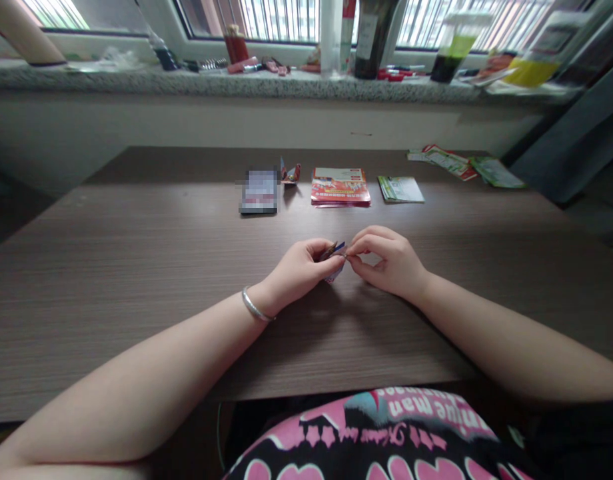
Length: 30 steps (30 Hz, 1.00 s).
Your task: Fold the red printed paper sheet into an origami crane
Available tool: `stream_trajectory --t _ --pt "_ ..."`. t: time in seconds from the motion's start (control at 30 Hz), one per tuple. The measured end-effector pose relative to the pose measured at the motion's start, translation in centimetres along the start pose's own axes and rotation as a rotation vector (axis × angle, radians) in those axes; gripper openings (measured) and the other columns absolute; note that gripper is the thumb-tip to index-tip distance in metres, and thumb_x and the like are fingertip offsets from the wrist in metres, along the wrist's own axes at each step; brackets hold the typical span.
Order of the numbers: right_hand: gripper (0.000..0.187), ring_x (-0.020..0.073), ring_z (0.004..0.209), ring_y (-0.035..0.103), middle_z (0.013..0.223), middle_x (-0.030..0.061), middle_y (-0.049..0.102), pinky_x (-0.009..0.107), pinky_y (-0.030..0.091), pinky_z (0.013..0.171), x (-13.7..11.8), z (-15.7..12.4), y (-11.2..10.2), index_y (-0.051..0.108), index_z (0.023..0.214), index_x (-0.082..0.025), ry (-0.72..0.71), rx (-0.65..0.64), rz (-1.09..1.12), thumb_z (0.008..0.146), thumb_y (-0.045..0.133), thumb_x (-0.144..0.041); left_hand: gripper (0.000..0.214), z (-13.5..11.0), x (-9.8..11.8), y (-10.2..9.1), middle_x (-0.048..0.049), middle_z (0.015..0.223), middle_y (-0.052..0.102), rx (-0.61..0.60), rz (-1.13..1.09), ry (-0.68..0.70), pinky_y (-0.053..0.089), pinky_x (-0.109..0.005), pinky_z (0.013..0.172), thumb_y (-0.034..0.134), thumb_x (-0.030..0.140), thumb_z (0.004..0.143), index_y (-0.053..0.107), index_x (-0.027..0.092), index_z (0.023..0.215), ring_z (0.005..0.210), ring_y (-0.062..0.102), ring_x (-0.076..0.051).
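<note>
A small folded paper (336, 270), with blue and pinkish parts showing, is pinched between the thumb and fingers of my left hand (309, 261). My right hand (386, 257) holds a tip of the same paper between its thumb and fingertips. The paper is partly covered by my fingers, so its full shape cannot be made out. Both hands rest low over the middle of the table. Beyond them stands a small red folded-paper figure (290, 175) with a raised point, next to a phone (259, 191) with a blurred screen.
Behind my hands, a stack of red printed sheets (340, 188) and a smaller green-white stack (401, 190) lie on the brown table (136, 253). More leaflets (449, 162) are scattered at the back right. Bottles and clutter line the stone windowsill (186, 83).
</note>
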State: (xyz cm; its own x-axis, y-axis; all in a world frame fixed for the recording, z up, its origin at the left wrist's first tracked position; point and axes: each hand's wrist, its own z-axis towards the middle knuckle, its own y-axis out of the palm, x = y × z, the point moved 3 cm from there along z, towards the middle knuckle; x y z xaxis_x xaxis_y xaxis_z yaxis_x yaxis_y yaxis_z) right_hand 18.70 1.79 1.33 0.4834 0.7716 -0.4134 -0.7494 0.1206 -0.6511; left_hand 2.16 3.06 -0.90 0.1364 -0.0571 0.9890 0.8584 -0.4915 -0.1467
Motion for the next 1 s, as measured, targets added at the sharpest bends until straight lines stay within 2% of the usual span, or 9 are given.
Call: stream_trajectory --t 0.37,0.6,0.8,1.0 --pt "0.009 0.0137 0.073 0.06 0.08 0.0022 0.064 0.027 0.05 0.067 0.34 -0.18 0.43 0.061 0.08 -0.023 0.059 0.023 0.032 0.078 0.061 -0.014 0.03 -0.11 0.36 -0.28 0.0015 0.07 0.055 0.056 -0.001 0.015 0.037 -0.02 0.057 0.066 0.041 0.078 0.062 0.012 0.083 0.063 0.046 -0.009" --pt "0.008 0.0161 0.077 0.06 0.08 0.0029 0.064 0.029 0.048 0.07 -0.01 -0.16 0.24 0.057 0.075 -0.023 0.017 0.028 -0.141 0.08 0.06 -0.017 0.036 -0.04 0.54 -0.2 0.0019 0.062 0.053 0.045 0.029 0.006 0.034 -0.021 0.056 0.064 0.046 0.079 0.058 0.013 0.069 0.059 0.045 -0.009" --pt "0.008 0.0165 0.076 0.059 0.08 0.003 0.065 0.03 0.047 0.068 -0.12 -0.26 0.26 0.057 0.075 -0.023 -0.031 0.044 -0.213 0.082 0.06 -0.019 0.036 0.06 0.09 -0.23 0.0011 0.065 0.054 0.068 0.034 -0.004 0.034 -0.021 0.056 0.065 0.047 0.078 0.061 0.012 0.071 0.06 0.045 -0.009" --pt "0.009 0.0166 0.077 0.059 0.081 0.0028 0.065 0.03 0.047 0.069 -0.05 -0.2 0.28 0.057 0.075 -0.024 -0.02 0.02 -0.237 0.083 0.059 -0.02 0.037 0.1 -0.18 -0.35 0.0008 0.065 0.054 0.065 0.055 0.002 0.034 -0.021 0.056 0.064 0.048 0.079 0.061 0.012 0.071 0.061 0.045 -0.01"
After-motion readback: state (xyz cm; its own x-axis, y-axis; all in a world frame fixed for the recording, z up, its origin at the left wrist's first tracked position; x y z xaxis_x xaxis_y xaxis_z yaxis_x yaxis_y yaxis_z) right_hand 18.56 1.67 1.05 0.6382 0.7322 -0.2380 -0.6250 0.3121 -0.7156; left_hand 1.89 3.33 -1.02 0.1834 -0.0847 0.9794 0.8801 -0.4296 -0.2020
